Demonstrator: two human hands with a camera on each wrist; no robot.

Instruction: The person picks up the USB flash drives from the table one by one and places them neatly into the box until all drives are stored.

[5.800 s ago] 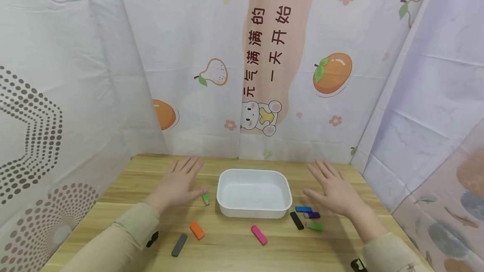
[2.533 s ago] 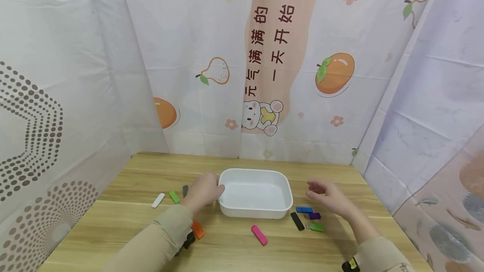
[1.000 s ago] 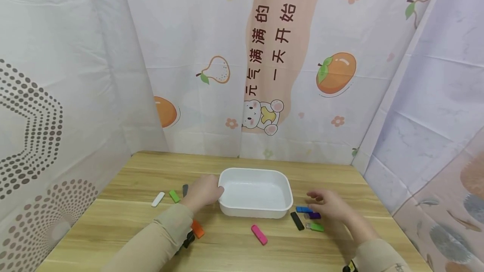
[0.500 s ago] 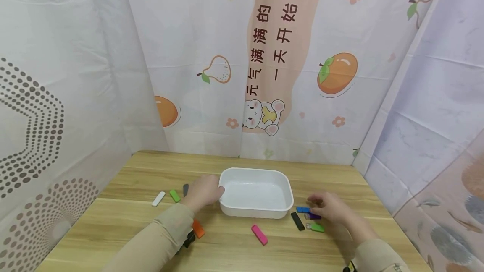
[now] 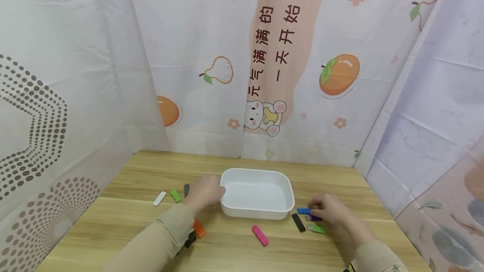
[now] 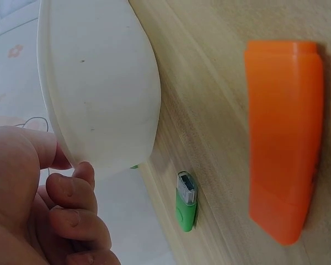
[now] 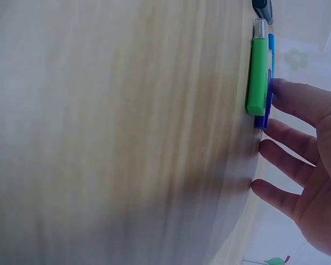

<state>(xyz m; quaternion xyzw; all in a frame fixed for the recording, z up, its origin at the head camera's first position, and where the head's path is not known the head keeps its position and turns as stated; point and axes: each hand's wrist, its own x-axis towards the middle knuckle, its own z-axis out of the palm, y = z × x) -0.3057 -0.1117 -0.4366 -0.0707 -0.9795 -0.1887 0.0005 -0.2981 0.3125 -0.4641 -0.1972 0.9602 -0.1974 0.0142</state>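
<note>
In the head view, a white plastic tray point(image 5: 257, 213) stands mid-table. My left hand point(image 5: 204, 191) pinches its left rim between thumb and fingers, as the left wrist view also shows. To the right of the tray, my right hand point(image 5: 330, 208) is lowered over the right end of a blue USB stick point(image 5: 302, 211). Its thumb lies beside that stick and a purple USB stick point(image 5: 315, 218). Whether thumb and index finger grip the blue stick is hidden; the other fingertips sit by the tabletop. A green USB stick point(image 5: 316, 229) and a black one point(image 5: 298, 223) lie close by.
A pink USB stick point(image 5: 260, 236) lies in front of the tray. Left of it are orange point(image 5: 199, 228), dark grey point(image 5: 187, 190), green point(image 5: 175, 196) and white point(image 5: 159, 198) sticks. Printed curtains point(image 5: 211, 108) hang behind the wooden table point(image 5: 151, 171) and at both sides.
Both hands were spread above the table at first. The left hand has come to the tray's rim and stayed there. My right hand has sunk towards the blue and purple sticks.
</note>
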